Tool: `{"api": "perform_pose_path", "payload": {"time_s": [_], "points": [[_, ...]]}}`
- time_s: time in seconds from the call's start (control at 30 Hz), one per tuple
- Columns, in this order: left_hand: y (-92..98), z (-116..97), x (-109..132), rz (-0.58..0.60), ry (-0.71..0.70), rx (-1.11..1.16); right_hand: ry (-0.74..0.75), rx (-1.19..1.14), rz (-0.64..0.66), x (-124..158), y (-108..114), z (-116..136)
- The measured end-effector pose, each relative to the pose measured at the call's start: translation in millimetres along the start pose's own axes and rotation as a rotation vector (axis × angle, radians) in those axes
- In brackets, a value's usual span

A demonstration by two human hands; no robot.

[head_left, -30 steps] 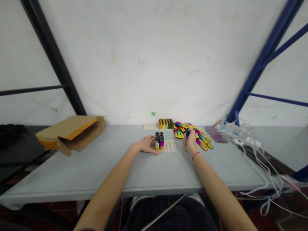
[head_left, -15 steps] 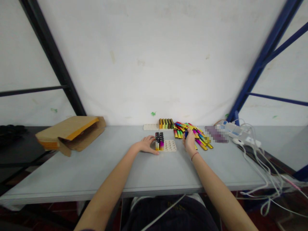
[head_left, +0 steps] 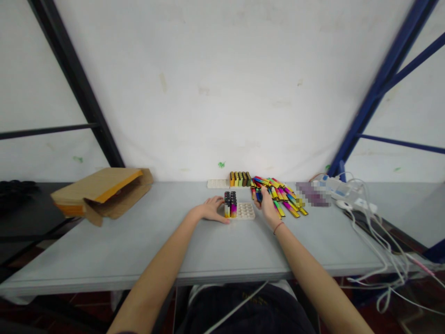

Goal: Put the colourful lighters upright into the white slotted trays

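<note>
In the head view a white tray with round holes (head_left: 246, 211) lies before me, with black-topped lighters (head_left: 233, 209) upright in its left part and bare holes at its right. My left hand (head_left: 210, 209) brackets the tray's left end, thumb at the front edge and fingers behind. My right hand (head_left: 267, 204) is closed on a lighter with a blue body (head_left: 258, 195), mostly covered by the fingers. That hand is just right of the tray, over the near side of a heap of colourful shiny lighters (head_left: 292, 208).
Against the wall stand a tray of yellow to dark cylinders (head_left: 239, 179) and another white holed tray (head_left: 217, 183). An opened cardboard box (head_left: 104, 190) lies at left. White cables (head_left: 378, 236) and a power strip (head_left: 339, 188) occupy the right side.
My right hand has moved left with the blue lighter, away from the heap and closer to the tray. The left hand and the tray stay where they were.
</note>
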State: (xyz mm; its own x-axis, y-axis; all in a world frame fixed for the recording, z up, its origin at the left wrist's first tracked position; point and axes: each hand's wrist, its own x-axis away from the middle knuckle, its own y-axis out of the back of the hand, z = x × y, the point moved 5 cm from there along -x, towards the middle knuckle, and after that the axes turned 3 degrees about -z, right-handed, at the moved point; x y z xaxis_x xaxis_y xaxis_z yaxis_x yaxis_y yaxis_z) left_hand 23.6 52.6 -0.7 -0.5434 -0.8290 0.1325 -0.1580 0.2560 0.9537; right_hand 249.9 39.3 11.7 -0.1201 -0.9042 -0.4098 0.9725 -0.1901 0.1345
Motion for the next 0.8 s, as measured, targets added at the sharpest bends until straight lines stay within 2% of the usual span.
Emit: {"api": "perform_pose_path", "payload": {"time_s": [0.1, 0.17, 0.33, 0.5, 0.8], "points": [[-1.0, 1, -1, 0.0, -0.008, -0.004, 0.079, -0.05, 0.132, 10, -16, 18], [-1.4, 2, -1, 0.002, -0.005, -0.005, 0.128, -0.047, 0.167, 13, -22, 26], [-1.2, 2, -1, 0.014, -0.005, 0.002, 0.196, 0.071, 0.086, 9, -20, 23], [-2.8, 3, -2, 0.024, -0.002, -0.007, 0.201, 0.042, 0.155, 6, -25, 10], [-2.1, 1, -1, 0.03, 0.0, -0.014, 0.263, 0.331, 0.174, 11, -31, 13]]}}
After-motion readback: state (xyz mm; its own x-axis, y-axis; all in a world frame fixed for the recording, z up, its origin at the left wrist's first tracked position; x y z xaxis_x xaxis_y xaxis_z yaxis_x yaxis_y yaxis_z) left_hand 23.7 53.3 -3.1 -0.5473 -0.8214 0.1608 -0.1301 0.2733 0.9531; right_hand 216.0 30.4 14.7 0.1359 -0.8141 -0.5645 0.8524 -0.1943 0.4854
